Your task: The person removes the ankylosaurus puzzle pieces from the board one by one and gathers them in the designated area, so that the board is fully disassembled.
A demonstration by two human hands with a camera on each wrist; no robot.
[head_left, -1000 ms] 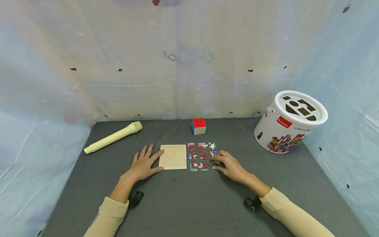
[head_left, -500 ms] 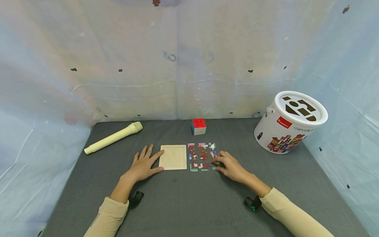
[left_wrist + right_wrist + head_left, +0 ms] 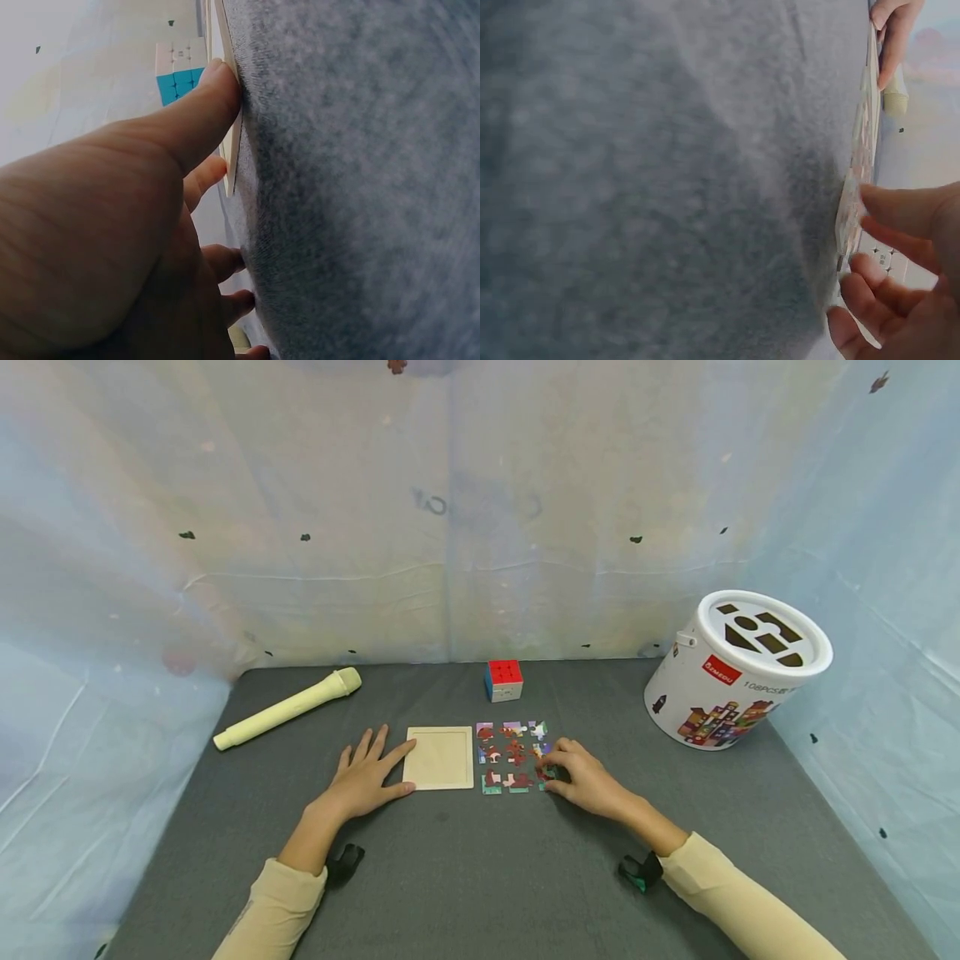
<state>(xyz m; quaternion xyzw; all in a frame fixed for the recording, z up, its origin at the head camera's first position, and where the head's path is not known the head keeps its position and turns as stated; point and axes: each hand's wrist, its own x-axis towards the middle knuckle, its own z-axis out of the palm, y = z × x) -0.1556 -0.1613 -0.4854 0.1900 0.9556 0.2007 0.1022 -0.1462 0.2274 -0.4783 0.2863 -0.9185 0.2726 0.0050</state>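
Observation:
My left hand (image 3: 363,778) lies with spread fingers at the left side of a square wooden puzzle tray (image 3: 438,758); its thumb and index fingertip touch the tray's edge. In the left wrist view the thumb (image 3: 202,112) presses on the pale rim. Right of the tray, several jigsaw pieces (image 3: 515,752) lie in loose rows with small gaps, printed in red, white, green and purple. My right hand (image 3: 585,781) pinches the lower right puzzle piece (image 3: 542,774) between thumb and index finger, partly hiding it. In the right wrist view its other fingers (image 3: 862,300) are bent beside the pieces.
A red, white and blue puzzle cube (image 3: 504,682) stands behind the pieces. At the back left lies a pale yellow toy microphone (image 3: 288,707). A white bucket (image 3: 731,677) with shape holes in its lid stands at the back right, near the grey table's (image 3: 480,877) edge.
My right hand shifts very slightly, its index finger and thumb moving a little at the lower right puzzle piece. The left hand and tray stay where they were.

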